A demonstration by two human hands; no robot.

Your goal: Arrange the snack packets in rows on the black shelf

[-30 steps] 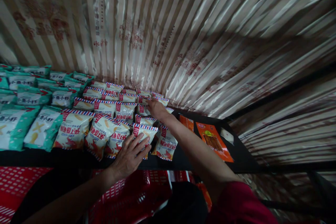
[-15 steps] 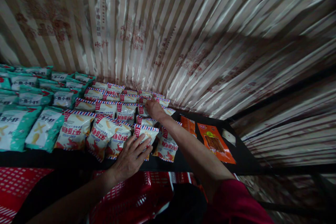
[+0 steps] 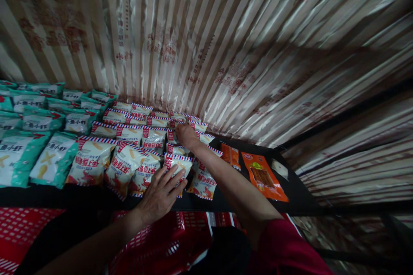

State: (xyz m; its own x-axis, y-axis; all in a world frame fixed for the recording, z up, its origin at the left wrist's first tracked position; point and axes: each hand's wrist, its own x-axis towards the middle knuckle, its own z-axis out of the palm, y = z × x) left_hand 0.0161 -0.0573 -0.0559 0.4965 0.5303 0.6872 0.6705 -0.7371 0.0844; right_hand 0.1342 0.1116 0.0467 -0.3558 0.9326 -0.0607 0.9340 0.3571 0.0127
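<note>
Rows of white and red snack bags with striped blue-and-red top edges stand on a black shelf. My left hand lies open, fingers spread, against the front of a snack bag in the front row. Stretched over the rows, my right hand has its fingers curled closed at the top of another snack bag farther back. My fingertips there are partly hidden by the hand itself. Below my right forearm, one more snack bag stands at the row's right end.
Teal snack bags fill the shelf on the left. Orange flat packets and a small white item lie on the right. Behind hangs a striped, printed sheet. Red perforated baskets sit below the shelf edge.
My right hand has shifted slightly left and its fingers look more tucked in among the back bags. The left hand stays against the same front bag.
</note>
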